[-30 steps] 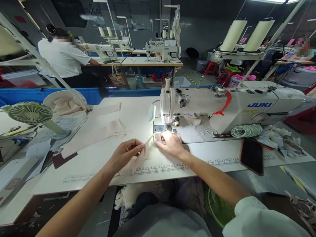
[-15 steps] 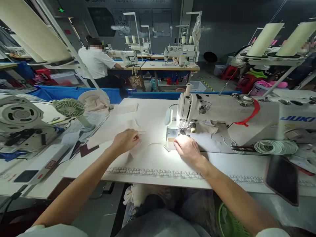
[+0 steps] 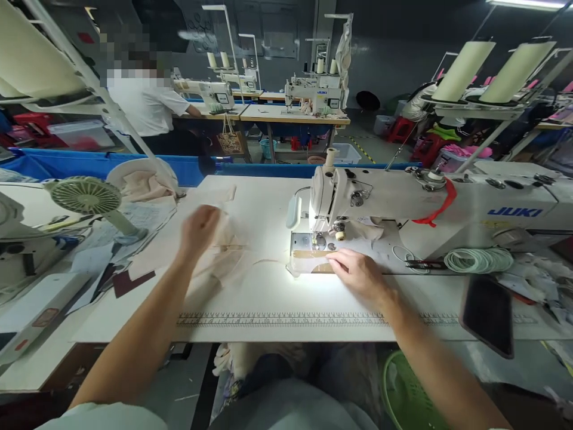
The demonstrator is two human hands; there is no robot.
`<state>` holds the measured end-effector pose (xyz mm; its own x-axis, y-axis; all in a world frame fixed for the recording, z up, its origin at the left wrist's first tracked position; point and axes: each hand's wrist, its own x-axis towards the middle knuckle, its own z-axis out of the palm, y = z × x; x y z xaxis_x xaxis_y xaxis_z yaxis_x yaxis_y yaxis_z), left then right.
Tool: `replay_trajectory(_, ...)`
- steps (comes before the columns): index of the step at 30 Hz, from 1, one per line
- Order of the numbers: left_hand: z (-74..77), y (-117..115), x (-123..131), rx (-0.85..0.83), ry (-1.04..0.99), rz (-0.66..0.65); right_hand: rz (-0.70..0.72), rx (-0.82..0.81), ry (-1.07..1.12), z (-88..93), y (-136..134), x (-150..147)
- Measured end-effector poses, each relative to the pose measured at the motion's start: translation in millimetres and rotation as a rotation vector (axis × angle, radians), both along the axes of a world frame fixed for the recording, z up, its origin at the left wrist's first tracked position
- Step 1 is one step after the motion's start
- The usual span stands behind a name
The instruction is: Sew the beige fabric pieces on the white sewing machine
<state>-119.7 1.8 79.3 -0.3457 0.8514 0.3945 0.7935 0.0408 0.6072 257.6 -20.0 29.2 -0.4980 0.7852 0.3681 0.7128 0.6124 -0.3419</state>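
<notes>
My left hand (image 3: 201, 230), blurred by motion, is closed on a thin, pale fabric piece (image 3: 230, 254) that trails to the right over the white table. My right hand (image 3: 358, 272) rests at the front of the sewing machine (image 3: 329, 200), just right of the lit needle plate (image 3: 302, 240). Its thumb and fingers are drawn together; whatever lies between them is too small to make out. A thin pale strip (image 3: 268, 261) lies on the table between the hands. More pale cloth (image 3: 174, 248) is spread left of my left hand.
A green fan (image 3: 87, 197) and papers (image 3: 143, 218) occupy the left side. At right are coiled cord (image 3: 478, 260) and a dark phone (image 3: 487, 313). A ruler strip (image 3: 277, 320) runs along the front edge. Beyond, a person in white (image 3: 141, 110) works at another table.
My left hand has moved left and away from me, drawing the fabric piece with it. My right hand has shifted slightly right of the needle area. The whole view has turned a little.
</notes>
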Motion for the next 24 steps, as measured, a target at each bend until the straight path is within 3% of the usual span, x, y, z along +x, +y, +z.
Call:
replay_trajectory(2,11.1,-15,-4,0.074,-0.079,0.038,0.049,0.021,-0.028,1.7,-3,-1)
replay_trajectory(3,13.4,-23,-2,0.065,-0.083,-0.006,0.070,0.040,-0.055,2.3,-4,-3)
replay_trajectory(6,4.5,-46,22,-0.137,0.021,-0.339,0.112,0.107,-0.144,2.4,-5,-10)
replay_trajectory(9,-16.6,-47,47,-0.333,0.130,-0.627,0.130,0.178,-0.213,-0.4,-6,-15)
replay_trajectory(12,-27.7,-30,47,-0.341,0.242,-0.578,0.094,0.217,-0.262,-4.2,-8,-21)
replay_trajectory(14,-26.6,-20,41,-0.337,0.310,-0.474,0.067,0.206,-0.290,-6.2,-8,-27)
replay_trajectory(16,-22.3,-14,44,-0.331,0.321,-0.462,0.055,0.186,-0.320,-7.5,-8,-33)
replay_trajectory(21,-19.3,-9,106,-0.325,-0.001,-0.747,0.039,0.186,-0.346,-8.8,-7,-39)
replay_trajectory(24,-26.3,4,136,-0.411,-0.222,-0.805,0.037,0.190,-0.330,-8.1,-7,-37)
